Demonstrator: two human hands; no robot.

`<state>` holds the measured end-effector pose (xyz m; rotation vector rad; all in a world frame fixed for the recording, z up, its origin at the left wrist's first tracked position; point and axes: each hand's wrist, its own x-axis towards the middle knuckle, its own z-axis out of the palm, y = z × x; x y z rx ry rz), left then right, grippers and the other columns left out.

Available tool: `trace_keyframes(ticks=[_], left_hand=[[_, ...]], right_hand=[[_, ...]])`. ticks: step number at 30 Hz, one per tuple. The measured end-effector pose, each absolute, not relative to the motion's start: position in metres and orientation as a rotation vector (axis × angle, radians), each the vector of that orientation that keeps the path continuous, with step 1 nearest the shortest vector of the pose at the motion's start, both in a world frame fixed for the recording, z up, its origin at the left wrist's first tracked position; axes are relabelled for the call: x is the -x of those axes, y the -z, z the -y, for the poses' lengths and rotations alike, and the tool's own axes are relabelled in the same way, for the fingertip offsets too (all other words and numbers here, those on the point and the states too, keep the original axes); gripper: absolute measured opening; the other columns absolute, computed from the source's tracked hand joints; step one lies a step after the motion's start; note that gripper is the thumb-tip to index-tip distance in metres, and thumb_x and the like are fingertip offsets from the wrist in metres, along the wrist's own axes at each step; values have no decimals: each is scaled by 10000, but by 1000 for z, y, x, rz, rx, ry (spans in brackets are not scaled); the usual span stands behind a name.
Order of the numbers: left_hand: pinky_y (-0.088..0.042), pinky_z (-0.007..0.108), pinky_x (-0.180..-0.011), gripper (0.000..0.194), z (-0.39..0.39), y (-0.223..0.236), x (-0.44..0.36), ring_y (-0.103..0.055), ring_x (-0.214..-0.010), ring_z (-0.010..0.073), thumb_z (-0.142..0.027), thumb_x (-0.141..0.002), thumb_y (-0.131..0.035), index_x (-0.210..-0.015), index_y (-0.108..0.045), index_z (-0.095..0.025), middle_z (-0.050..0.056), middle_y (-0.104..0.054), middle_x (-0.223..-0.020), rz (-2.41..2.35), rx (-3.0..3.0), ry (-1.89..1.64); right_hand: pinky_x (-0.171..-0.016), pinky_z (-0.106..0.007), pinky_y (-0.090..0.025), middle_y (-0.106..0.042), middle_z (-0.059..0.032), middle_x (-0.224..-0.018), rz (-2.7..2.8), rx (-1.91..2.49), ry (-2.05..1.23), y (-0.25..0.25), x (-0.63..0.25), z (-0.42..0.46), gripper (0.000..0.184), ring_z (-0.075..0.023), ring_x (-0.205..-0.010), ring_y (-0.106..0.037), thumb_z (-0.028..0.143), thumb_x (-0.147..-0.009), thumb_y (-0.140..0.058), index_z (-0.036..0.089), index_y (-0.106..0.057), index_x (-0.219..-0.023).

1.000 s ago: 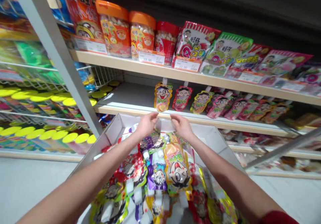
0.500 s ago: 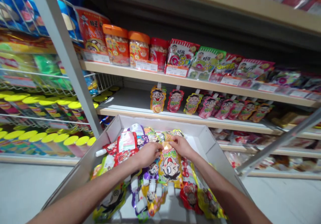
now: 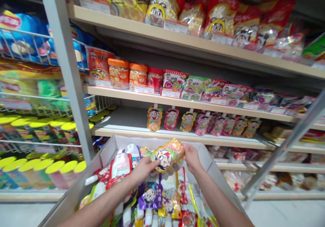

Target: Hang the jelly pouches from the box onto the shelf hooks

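Between my two hands is an orange-yellow spouted jelly pouch (image 3: 168, 155) with a cartoon face, tilted sideways above the box. My left hand (image 3: 146, 168) grips its face end, near the spout, which is hidden. At the other end, the fingers of my right hand (image 3: 192, 157) pinch the pouch's bottom corner. Below lies a grey-white open box (image 3: 210, 162) holding a heap of jelly pouches in several colours. A purple pouch (image 3: 148, 195) and a red pouch (image 3: 120, 167) lie among them, their white caps pointing various ways.
On the shelf ahead, a row of pouches stands cap up, led by an orange pouch (image 3: 154, 118) and a red pouch (image 3: 171, 118). Jars (image 3: 118, 74) and candy bags line the shelf above. A grey post (image 3: 68, 71) rises at left; a slanted metal bar (image 3: 284, 145) crosses at right.
My hands reached down from the shelf edge into the box and took hold of the orange-yellow pouch. It has been lifted and turned sideways. The view has tilted upward.
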<state>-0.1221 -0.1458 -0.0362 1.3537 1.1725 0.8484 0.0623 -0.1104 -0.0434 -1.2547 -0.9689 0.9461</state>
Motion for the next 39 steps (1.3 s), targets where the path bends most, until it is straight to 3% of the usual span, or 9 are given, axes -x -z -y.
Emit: trace_keyframes(ticks=[4, 7, 10, 12, 16, 20, 24, 27, 39], left_hand=[[-416, 241, -578, 364, 133, 24, 135, -555, -646, 145, -430, -630, -482, -821, -549, -128, 39, -626, -730, -1139, -1195, -986], [-398, 229, -559, 328, 123, 4, 152, -537, -605, 136, -413, -646, -469, -768, -566, -124, 28, -627, -702, -1134, -1399, -917], [-367, 202, -533, 310, 118, -18, 163, -506, -563, 118, -395, -655, -455, -714, -584, -119, 15, -617, -663, -1112, -1659, -781], [-336, 180, -506, 300, 116, -30, 164, -479, -534, 103, -381, -659, -447, -674, -597, -122, -1, -600, -620, -1116, -1851, -694], [-283, 164, -462, 264, 113, -48, 164, -427, -489, 84, -346, -652, -454, -595, -607, -138, -28, -548, -527, -1157, -2156, -584], [-301, 171, -482, 236, 109, -57, 171, -453, -520, 97, -340, -622, -489, -589, -618, -145, -24, -558, -535, -1193, -2195, -647], [-366, 193, -518, 348, 108, -48, 184, -522, -645, 125, -400, -661, -437, -845, -592, -148, 27, -610, -780, -1249, -1783, -1081], [-397, 200, -500, 406, 105, -27, 185, -543, -729, 146, -393, -653, -463, -980, -521, -160, 64, -585, -930, -1175, -1527, -1144], [-415, 191, -474, 162, 12, 22, 159, -540, -524, 109, -213, -661, -454, -668, -594, -133, 31, -618, -633, -1449, -1385, -1428]], right_hand=[[-454, -214, -370, -464, 42, -498, 1005, 1220, -1032, 44, -55, 117, 237, -93, -469, -452, 391, -621, -483, 173, -399, -587], [-588, -277, -424, -569, -25, -707, 1238, 1261, -828, 39, -57, 119, 200, -148, -658, -535, 323, -638, -488, 167, -481, -765], [-781, -329, -377, -523, -75, -1051, 1617, 1226, -481, 31, -55, 118, 326, -187, -965, -466, 256, -671, -465, 185, -497, -988], [-840, -331, -335, -492, -66, -1116, 1852, 1172, -386, 24, -49, 118, 365, -180, -1030, -422, 220, -695, -439, 196, -479, -1057], [-726, -269, -385, -601, -31, -915, 2148, 1106, -444, 15, -31, 120, 260, -153, -826, -528, 227, -732, -408, 203, -559, -943], [-586, -215, -377, -614, 2, -674, 2185, 1136, -487, 16, -19, 118, 208, -124, -623, -530, 244, -736, -403, 191, -604, -717], [-583, -220, -374, -608, -9, -655, 1948, 1200, -525, 21, -8, 104, 219, -134, -617, -523, 247, -721, -399, 172, -599, -676], [-542, -221, -378, -578, -6, -601, 1700, 1213, -587, 25, 4, 87, 243, -134, -578, -507, 290, -722, -375, 157, -566, -653], [-497, -217, -375, -533, 8, -549, 1403, 1275, -483, 36, 28, 9, 216, -132, -543, -485, 298, -677, -354, 166, -517, -628]])
